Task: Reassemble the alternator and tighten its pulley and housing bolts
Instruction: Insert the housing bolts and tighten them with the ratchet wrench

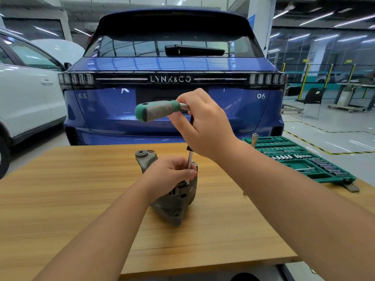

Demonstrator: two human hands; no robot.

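At the centre of the frame your left hand [172, 171] grips the alternator [174, 201] standing on the wooden table [60, 189] and pinches the extension bar [189, 165], while just above it your right hand [205, 122] clasps the ratchet [158, 110].

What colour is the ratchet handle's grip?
Green with a grey middle band, on the ratchet handle; seen in the head view.
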